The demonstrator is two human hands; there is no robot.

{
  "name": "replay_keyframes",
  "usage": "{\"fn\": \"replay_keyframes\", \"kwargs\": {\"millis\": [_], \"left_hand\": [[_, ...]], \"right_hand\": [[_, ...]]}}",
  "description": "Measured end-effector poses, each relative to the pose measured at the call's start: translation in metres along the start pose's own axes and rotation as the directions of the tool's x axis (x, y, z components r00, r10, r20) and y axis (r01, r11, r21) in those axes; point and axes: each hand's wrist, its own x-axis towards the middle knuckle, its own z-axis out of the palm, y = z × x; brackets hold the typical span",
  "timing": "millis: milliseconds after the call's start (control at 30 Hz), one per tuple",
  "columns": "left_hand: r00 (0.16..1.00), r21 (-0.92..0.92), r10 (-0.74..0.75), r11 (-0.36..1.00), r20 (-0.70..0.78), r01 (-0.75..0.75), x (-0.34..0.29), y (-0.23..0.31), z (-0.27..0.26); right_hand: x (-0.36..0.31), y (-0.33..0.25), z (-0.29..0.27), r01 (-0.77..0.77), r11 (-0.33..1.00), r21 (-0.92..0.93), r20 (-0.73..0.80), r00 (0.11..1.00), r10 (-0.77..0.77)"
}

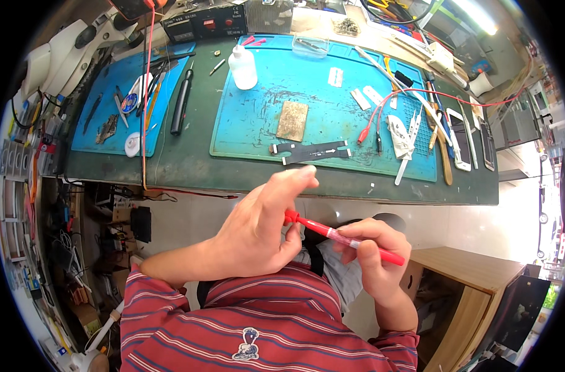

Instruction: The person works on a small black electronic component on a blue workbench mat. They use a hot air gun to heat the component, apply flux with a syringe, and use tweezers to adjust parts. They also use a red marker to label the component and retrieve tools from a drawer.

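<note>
In front of my striped shirt, my right hand (pixel 381 248) holds a red marker pen (pixel 316 227) by its barrel, its narrow end pointing left. My left hand (pixel 258 229) pinches a small red cap (pixel 291 216); the pen's tip meets the cap's mouth, and how far it sits inside cannot be made out. Both hands are just off the front edge of the bench. Beyond them, a black flat ribbon cable (pixel 316 152) with connector ends lies on the blue work mat (pixel 245 124). Behind the cable rests a worn brownish rectangular plate (pixel 293 121).
A white squeeze bottle (pixel 243 69) and a clear plastic box (pixel 310 46) stand at the mat's back. Red and black clip leads (pixel 370 124) cross its right side, near tweezers. Phones (pixel 459 139) lie far right. A smaller blue mat (pixel 87 133) holds tools. A wooden cabinet (pixel 462 266) stands right.
</note>
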Motion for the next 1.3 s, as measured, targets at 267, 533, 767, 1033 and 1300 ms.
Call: {"fn": "replay_keyframes", "kwargs": {"millis": [267,533,767,1033,1300], "left_hand": [[0.995,-0.334,0.071,0.938,-0.065,-0.089,-0.031,0.003,0.033],[0.997,-0.523,0.075,0.85,0.014,-0.057,-0.043,0.007,0.048],[0.996,-0.594,0.07,0.804,0.055,-0.023,-0.054,0.009,0.076],[0.892,-0.427,-0.257,0.806,0.372,0.41,-0.083,0.016,0.109],[0.709,-0.312,-0.01,0.894,0.705,0.323,-0.11,0.047,0.207]], "right_hand": [[-0.028,0.033,0.001,-0.245,0.922,0.3,0.018,0.968,0.251],[-0.069,0.042,-0.015,-0.589,0.758,0.279,0.325,0.801,0.503],[-0.102,0.054,-0.003,-0.543,0.784,0.3,0.151,0.839,0.523],[-0.148,0.068,-0.008,-0.605,0.702,0.376,-0.059,0.741,0.669],[-0.302,0.057,-0.036,-0.55,0.793,0.262,-0.466,0.648,0.603]]}}
